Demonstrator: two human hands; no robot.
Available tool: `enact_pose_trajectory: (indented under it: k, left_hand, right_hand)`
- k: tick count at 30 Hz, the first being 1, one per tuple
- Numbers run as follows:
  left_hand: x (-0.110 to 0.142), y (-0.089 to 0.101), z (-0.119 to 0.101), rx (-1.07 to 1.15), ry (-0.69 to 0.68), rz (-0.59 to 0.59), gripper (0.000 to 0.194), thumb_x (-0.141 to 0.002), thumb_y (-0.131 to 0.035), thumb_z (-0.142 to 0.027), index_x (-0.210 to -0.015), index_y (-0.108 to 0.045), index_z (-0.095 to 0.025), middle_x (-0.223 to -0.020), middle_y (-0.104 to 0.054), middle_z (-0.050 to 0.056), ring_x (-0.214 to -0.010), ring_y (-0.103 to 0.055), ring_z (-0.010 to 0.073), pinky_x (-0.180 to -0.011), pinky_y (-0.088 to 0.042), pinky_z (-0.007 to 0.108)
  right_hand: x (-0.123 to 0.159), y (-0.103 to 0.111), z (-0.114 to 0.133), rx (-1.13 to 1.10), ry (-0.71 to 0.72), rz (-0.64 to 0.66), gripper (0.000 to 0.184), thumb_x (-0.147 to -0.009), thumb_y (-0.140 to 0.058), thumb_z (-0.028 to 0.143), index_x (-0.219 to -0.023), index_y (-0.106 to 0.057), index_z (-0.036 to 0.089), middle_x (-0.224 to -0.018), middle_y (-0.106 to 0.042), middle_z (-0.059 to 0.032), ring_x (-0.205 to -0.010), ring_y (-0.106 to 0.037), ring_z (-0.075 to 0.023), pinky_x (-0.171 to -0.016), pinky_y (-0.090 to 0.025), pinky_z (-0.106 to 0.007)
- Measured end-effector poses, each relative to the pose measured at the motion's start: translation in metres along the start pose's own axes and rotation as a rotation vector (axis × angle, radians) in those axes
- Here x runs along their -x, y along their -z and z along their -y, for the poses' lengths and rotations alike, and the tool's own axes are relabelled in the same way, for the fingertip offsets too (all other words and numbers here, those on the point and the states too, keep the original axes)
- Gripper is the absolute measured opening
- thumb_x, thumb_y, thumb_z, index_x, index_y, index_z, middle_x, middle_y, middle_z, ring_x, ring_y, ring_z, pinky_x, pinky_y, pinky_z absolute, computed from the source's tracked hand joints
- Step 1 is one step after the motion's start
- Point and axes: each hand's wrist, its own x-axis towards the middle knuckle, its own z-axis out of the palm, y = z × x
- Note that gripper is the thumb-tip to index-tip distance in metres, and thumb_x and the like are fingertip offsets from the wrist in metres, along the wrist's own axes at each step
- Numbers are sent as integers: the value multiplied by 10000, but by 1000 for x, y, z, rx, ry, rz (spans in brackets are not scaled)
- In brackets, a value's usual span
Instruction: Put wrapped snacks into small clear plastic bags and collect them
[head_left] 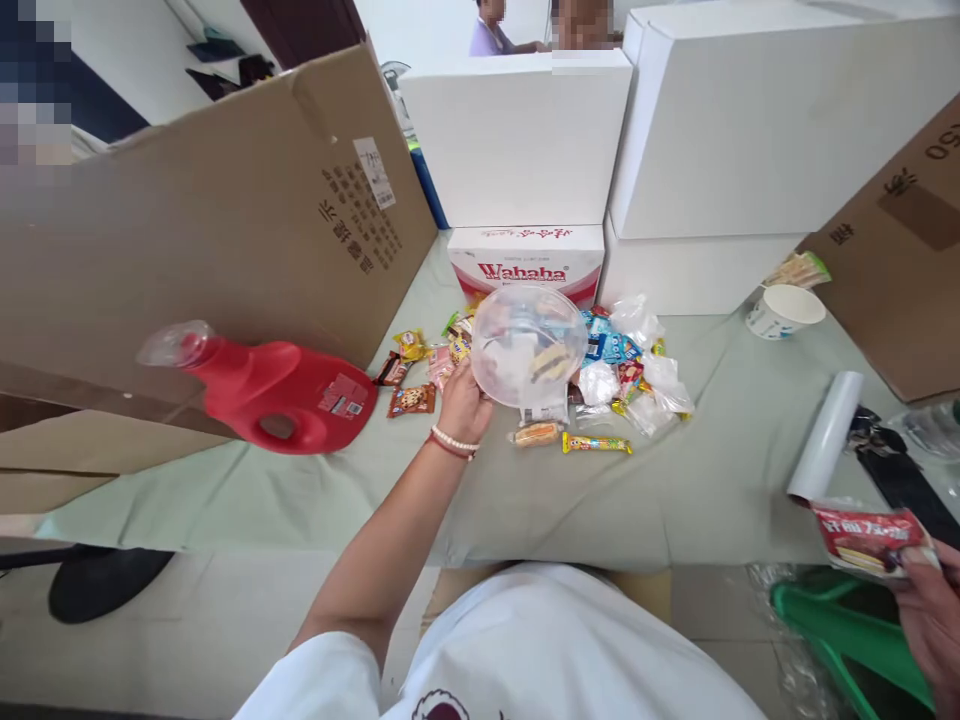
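Reaching forward over the table, my left hand (465,402) grips the near-left rim of a round translucent plastic bowl (491,360). A brown-and-cream item shows in or through it; I cannot tell which. Around the bowl lie small wrapped snacks, among them a brown cookie packet (411,400) and blue packets (611,345). A packaged bread roll (536,434) and a yellow snack stick (597,444) lie in front. At the right edge, my right hand (930,610) pinches a red snack packet (874,540), partly out of frame.
A red jug (292,395) lies at left before a cardboard panel (225,220). White boxes (525,140) and a Wahaba-marked box (525,265) stand behind. At right are a paper cup (785,312), a white roll (826,435) and a green stool (847,640). People are beyond the boxes.
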Motion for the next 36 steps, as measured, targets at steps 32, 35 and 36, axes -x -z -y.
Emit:
enact_pose_trajectory:
  k: [32,35,36]
  left_hand:
    - [143,81,127,-1186,-849,357,285,-956,-548,-196,-1225,-630,-235,-1182,-611,135,-1118,-635,262,-934,-590,450]
    - [131,84,125,-1239,-800,267,278,-950,-553,-223,-1215,-636,-223,-1191,-618,138,-1128,-619,277,-964,-567,477]
    - [126,82,126,-1243,-786,257,289,-949,-554,-226,-1228,-631,-219,-1213,-618,142,-1147,-611,280,-983,-556,483]
  right_hand:
    - [100,-111,64,695,952,1116,358,-979,-619,325,-1325,-661,246,-1281,-698,-100,-1347,-503,-303,-1175,-361,-550]
    - [107,-91,42,725,939,990,352,-966,-517,101,-1188,-724,280,-1116,-759,-59,-1289,-565,-270,-1200,-306,-576]
    - [103,-84,38,725,938,917,380,-956,-493,67,-1147,-736,290,-1091,-765,-48,-1262,-584,-261,-1197,-311,-572]
